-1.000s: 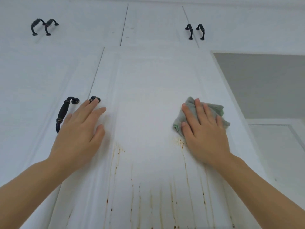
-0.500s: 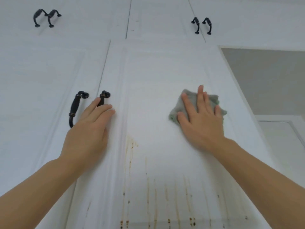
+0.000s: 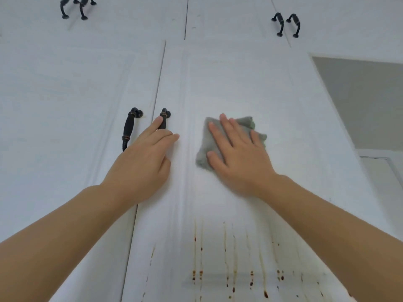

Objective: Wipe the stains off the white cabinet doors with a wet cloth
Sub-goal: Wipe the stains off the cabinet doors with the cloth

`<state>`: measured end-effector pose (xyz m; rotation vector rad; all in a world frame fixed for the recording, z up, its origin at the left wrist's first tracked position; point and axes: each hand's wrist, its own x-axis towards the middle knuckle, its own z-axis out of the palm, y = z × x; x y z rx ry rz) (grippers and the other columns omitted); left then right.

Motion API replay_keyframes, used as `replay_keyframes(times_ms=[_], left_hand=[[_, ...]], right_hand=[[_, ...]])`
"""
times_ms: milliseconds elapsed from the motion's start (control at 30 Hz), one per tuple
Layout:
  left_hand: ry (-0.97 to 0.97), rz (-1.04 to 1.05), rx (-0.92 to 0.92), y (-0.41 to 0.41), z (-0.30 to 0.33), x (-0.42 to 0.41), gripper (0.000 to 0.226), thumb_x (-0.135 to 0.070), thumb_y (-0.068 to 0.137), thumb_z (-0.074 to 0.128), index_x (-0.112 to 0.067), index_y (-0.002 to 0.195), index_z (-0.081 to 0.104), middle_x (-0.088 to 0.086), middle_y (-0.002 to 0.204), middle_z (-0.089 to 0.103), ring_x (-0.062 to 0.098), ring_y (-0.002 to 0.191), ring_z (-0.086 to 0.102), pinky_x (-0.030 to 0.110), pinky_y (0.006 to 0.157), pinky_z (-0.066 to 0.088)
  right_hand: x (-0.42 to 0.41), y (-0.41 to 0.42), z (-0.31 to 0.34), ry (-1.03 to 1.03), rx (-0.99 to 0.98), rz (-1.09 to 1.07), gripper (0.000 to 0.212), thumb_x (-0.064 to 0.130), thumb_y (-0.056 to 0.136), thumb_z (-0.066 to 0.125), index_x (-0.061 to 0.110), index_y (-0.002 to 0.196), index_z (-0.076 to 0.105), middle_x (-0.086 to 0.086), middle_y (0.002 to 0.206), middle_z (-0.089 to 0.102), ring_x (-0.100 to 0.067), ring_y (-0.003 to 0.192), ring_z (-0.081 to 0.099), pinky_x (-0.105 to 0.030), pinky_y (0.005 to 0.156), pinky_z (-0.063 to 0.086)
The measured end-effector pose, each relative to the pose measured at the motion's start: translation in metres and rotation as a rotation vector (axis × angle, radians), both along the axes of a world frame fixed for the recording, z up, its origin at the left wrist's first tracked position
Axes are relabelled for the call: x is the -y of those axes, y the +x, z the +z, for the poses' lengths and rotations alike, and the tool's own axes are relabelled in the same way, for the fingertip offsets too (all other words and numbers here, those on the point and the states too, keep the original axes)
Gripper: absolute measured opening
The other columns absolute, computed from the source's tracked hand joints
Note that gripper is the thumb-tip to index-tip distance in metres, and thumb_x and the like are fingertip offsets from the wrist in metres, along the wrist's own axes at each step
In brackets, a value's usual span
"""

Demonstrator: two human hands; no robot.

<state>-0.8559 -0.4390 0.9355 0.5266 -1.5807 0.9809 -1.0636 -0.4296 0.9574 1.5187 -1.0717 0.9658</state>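
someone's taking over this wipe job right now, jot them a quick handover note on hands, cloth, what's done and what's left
Left hand: open, flat on the white cabinet door, fingertips at the black handle by the door's edge.
Right hand: open, straight fingers pressing the grey cloth flat on the door panel.
Done: the panel at and just below the cloth shows no stains.
Left: brown drip streaks and spots across the lower part of this door, and a few fainter marks on the door's left frame. Judged from that, work the cloth downward next.
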Motion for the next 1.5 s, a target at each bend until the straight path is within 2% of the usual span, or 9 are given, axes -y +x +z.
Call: replay_keyframes(times_ms=[200,433,600,767,867,967,1100,1267,1500], left_hand=[[0.043,0.018,0.06,0.003,0.002,-0.003,0.06,-0.02,0.082,0.021,-0.008,0.136,0.043,-0.004,0.136,0.046,-0.007,0.131,0.001,0.012,0.101,0.012],[0.097,-0.093,-0.036,-0.002,-0.003,0.0,0.048,-0.024,0.093,0.027,-0.014,0.138,0.04,-0.004,0.142,0.04,0.001,0.141,0.009,0.013,0.096,0.021],[0.095,-0.148,-0.028,0.006,-0.024,-0.003,0.052,-0.026,0.089,0.028,-0.017,0.139,0.038,-0.009,0.149,0.03,-0.002,0.139,0.015,0.015,0.099,0.024],[0.089,-0.094,0.042,0.016,-0.055,0.006,0.057,-0.038,0.091,0.023,-0.017,0.142,0.035,-0.016,0.151,0.019,-0.005,0.139,0.01,0.0,0.103,0.008],[0.105,-0.064,0.055,0.023,-0.071,0.01,0.057,-0.04,0.092,0.022,-0.016,0.143,0.033,-0.012,0.151,0.021,-0.003,0.139,0.01,0.005,0.108,0.006],[0.111,-0.045,0.011,0.032,-0.083,0.015,0.057,-0.039,0.094,0.022,-0.013,0.143,0.034,-0.005,0.152,0.024,0.003,0.14,0.014,0.009,0.11,0.006],[0.137,-0.075,-0.053,0.036,-0.094,0.02,0.056,-0.037,0.094,0.022,-0.012,0.141,0.036,-0.002,0.151,0.027,0.007,0.141,0.016,0.023,0.114,0.012],[0.188,-0.092,-0.049,0.028,-0.102,0.011,0.055,-0.036,0.094,0.022,-0.01,0.14,0.038,0.001,0.151,0.029,0.014,0.141,0.018,0.048,0.113,0.022],[0.165,-0.082,-0.006,0.051,-0.099,-0.007,0.053,-0.036,0.095,0.023,-0.01,0.139,0.04,0.002,0.15,0.032,0.013,0.141,0.019,0.044,0.113,0.022]], right_hand=[[0.006,0.031,0.043,-0.02,0.216,0.003,0.057,0.049,0.099,0.016,0.032,0.15,-0.001,0.002,0.159,-0.011,-0.015,0.145,-0.01,-0.047,0.114,-0.007],[0.005,0.039,-0.019,-0.02,-0.001,0.007,0.057,0.051,0.097,0.014,0.034,0.15,0.001,0.003,0.158,-0.012,-0.012,0.144,-0.012,-0.042,0.113,-0.009],[0.006,0.039,-0.113,-0.015,-0.168,0.009,0.059,0.046,0.094,0.026,0.021,0.147,0.03,-0.007,0.157,0.017,-0.022,0.144,0.015,-0.047,0.113,0.004],[0.002,0.043,-0.076,-0.034,-0.077,-0.028,0.065,0.05,0.092,0.016,0.023,0.151,0.016,-0.004,0.159,0.005,-0.018,0.146,0.005,-0.044,0.113,0.0],[0.004,0.055,-0.041,0.034,0.048,-0.04,0.06,0.046,0.098,0.016,0.027,0.151,-0.003,0.0,0.158,-0.015,-0.014,0.144,-0.013,-0.042,0.114,-0.009],[0.011,0.066,-0.051,-0.045,0.088,-0.036,0.062,0.044,0.093,0.01,0.023,0.151,0.006,-0.004,0.159,-0.006,-0.017,0.146,-0.007,-0.045,0.114,-0.005],[0.018,0.078,-0.117,-0.146,0.027,0.052,0.06,0.04,0.094,0.022,0.014,0.148,0.026,-0.01,0.156,0.019,-0.024,0.144,0.017,-0.049,0.114,0.009],[0.011,0.085,-0.209,-0.027,-0.153,0.1,0.06,0.042,0.095,0.029,0.016,0.149,0.024,-0.01,0.156,0.017,-0.024,0.144,0.017,-0.048,0.114,0.009],[0.017,0.09,-0.142,-0.072,-0.029,0.033,0.064,0.049,0.093,0.025,0.016,0.147,0.028,-0.012,0.155,0.023,-0.025,0.142,0.025,-0.044,0.111,0.004]])
